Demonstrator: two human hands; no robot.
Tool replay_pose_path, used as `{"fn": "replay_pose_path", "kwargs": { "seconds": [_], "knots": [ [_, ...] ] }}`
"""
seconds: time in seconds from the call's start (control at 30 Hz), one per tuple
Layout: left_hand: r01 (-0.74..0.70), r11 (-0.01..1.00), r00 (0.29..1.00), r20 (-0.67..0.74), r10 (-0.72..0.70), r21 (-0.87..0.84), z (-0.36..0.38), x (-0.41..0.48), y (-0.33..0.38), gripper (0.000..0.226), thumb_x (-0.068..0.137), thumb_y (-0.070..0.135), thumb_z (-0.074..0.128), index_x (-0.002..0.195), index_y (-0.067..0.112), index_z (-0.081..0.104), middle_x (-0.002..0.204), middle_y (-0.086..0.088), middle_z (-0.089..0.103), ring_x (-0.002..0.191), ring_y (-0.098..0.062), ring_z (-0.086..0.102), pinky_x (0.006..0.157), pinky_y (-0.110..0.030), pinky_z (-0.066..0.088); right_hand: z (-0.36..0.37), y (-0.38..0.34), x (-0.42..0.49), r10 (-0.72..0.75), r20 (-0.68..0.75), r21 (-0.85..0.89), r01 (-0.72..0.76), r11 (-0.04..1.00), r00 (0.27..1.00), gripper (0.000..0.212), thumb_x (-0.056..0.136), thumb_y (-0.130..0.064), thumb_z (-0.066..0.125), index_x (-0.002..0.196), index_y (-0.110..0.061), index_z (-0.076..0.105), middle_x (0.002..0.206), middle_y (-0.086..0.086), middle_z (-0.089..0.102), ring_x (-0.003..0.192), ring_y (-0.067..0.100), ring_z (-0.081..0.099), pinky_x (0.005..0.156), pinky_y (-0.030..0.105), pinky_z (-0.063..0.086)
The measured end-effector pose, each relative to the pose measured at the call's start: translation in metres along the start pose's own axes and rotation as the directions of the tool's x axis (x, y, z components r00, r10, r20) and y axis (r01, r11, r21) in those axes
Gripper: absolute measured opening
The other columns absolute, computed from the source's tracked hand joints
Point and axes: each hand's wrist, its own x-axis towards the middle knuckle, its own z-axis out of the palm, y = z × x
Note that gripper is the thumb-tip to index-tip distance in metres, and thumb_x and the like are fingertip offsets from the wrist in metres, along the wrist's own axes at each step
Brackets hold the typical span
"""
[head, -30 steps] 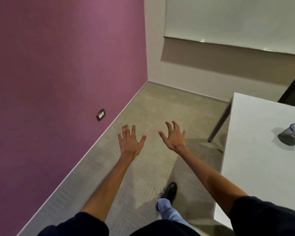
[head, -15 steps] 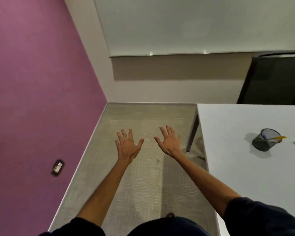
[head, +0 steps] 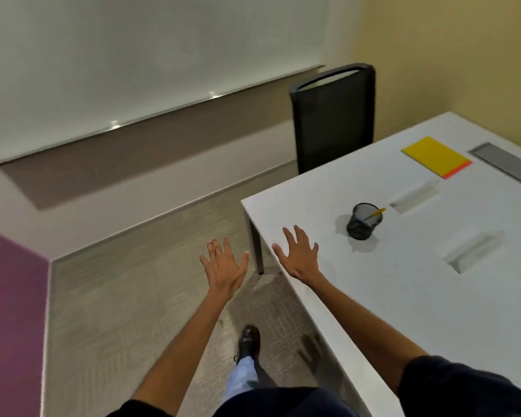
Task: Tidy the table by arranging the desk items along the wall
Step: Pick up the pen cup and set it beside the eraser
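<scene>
A white table (head: pixel 388 296) fills the right side. On it stands a black mesh pen cup (head: pixel 364 221) with a yellow pencil in it. Farther back lies a yellow notepad (head: pixel 435 156) with an orange edge. Two pale, blurred oblong items lie to the cup's right, one (head: pixel 414 196) behind the other (head: pixel 472 251). My left hand (head: pixel 224 267) is spread open over the carpet, left of the table corner. My right hand (head: pixel 298 255) is spread open over the table's near-left corner, a little left of the cup. Neither hand holds anything.
A black chair (head: pixel 333 115) stands at the table's far end, against the wall. A grey cable tray (head: pixel 506 162) is set into the table top at the right edge. A whiteboard (head: pixel 133 55) hangs on the far wall. A yellow wall (head: pixel 463 55) runs behind the table.
The view has swung right, bringing the table, notepad and chair into sight. My right hand has come over the table corner. Both hands stay spread and hold nothing.
</scene>
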Motion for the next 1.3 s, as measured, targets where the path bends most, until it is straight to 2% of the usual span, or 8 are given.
{"fn": "replay_pose_path", "kwargs": {
  "seconds": [0.2,0.37,0.5,0.63,0.7,0.8,1.1,1.3],
  "knots": [
    [-0.239,0.97,0.968,0.086,0.235,0.047,0.003,0.099,0.064,0.074,0.099,0.059,0.026,0.157,0.013,0.016,0.163,-0.019,0.017,0.153,-0.033,0.011,0.12,-0.061,0.009,-0.029,0.035,0.047,0.234,-0.134,0.096,-0.222,0.97,0.963,0.068,0.1,-0.057,0.037,0.158,-0.025,0.02,0.168,0.001,0.009,0.156,0.02,0.006,0.124,0.055,0.011],
    [-0.421,0.901,0.901,0.165,0.401,0.11,0.001,0.159,0.112,0.071,0.101,0.055,0.024,0.156,0.012,0.016,0.162,-0.018,0.019,0.153,-0.031,0.011,0.12,-0.064,0.001,-0.046,0.054,0.069,0.365,-0.287,0.151,-0.335,0.93,0.886,0.068,0.1,-0.052,0.043,0.157,-0.019,0.025,0.166,0.005,0.016,0.155,0.021,0.013,0.123,0.047,0.02],
    [-0.555,0.82,0.824,0.232,0.517,0.14,0.006,0.186,0.141,0.069,0.103,0.049,0.028,0.155,0.007,0.016,0.156,-0.018,0.034,0.148,-0.031,0.027,0.12,-0.061,0.01,-0.053,0.062,0.073,0.467,-0.398,0.236,-0.404,0.884,0.79,0.068,0.099,-0.047,0.05,0.155,-0.013,0.029,0.162,0.007,0.026,0.151,0.024,0.024,0.12,0.043,0.028],
    [-0.65,0.744,0.751,0.276,0.599,0.155,0.014,0.195,0.17,0.071,0.102,0.046,0.033,0.155,0.003,0.012,0.134,-0.012,0.059,0.125,-0.029,0.055,0.119,-0.056,0.019,-0.064,0.075,0.067,0.561,-0.418,0.274,-0.49,0.828,0.714,0.065,0.094,-0.033,0.062,0.149,-0.009,0.036,0.156,0.008,0.034,0.144,0.028,0.034,0.107,0.041,0.038],
    [-0.699,0.703,0.702,0.315,0.639,0.131,0.02,0.199,0.186,0.07,0.102,0.046,0.034,0.154,0.003,0.014,0.13,-0.012,0.062,0.121,-0.029,0.058,0.118,-0.054,0.022,-0.071,0.084,0.066,0.609,-0.427,0.311,-0.523,0.793,0.669,0.065,0.088,-0.025,0.066,0.144,-0.007,0.039,0.152,0.009,0.038,0.142,0.029,0.036,0.102,0.041,0.041],
    [-0.745,0.667,0.625,0.379,0.682,0.029,0.028,0.203,0.209,0.069,0.101,0.044,0.041,0.153,0.005,0.017,0.135,-0.014,0.058,0.125,-0.031,0.056,0.115,-0.05,0.028,-0.076,0.097,0.064,0.675,-0.394,0.368,-0.565,0.738,0.624,0.077,0.086,-0.024,0.069,0.151,-0.008,0.03,0.156,0.008,0.032,0.146,0.027,0.029,0.108,0.043,0.038],
    [-0.771,0.604,0.431,0.532,0.729,-0.203,0.043,0.211,0.268,0.079,0.093,0.034,0.062,0.154,0.009,0.018,0.151,-0.015,0.042,0.137,-0.033,0.044,0.113,-0.045,0.036,-0.084,0.139,0.077,0.732,-0.235,0.459,-0.59,0.664,0.64,0.096,0.084,-0.028,0.076,0.157,-0.009,0.017,0.159,0.011,0.027,0.146,0.029,0.028,0.114,0.048,0.036],
    [-0.639,0.658,0.297,0.661,0.689,-0.398,0.049,0.225,0.303,0.086,0.084,0.012,0.075,0.154,0.015,0.026,0.159,-0.007,0.032,0.144,-0.03,0.037,0.117,-0.039,0.034,-0.097,0.161,0.095,0.695,-0.145,0.518,-0.545,0.66,0.704,0.106,0.076,-0.022,0.085,0.157,-0.008,0.018,0.159,0.011,0.03,0.147,0.028,0.029,0.118,0.042,0.033]
  ]
}}
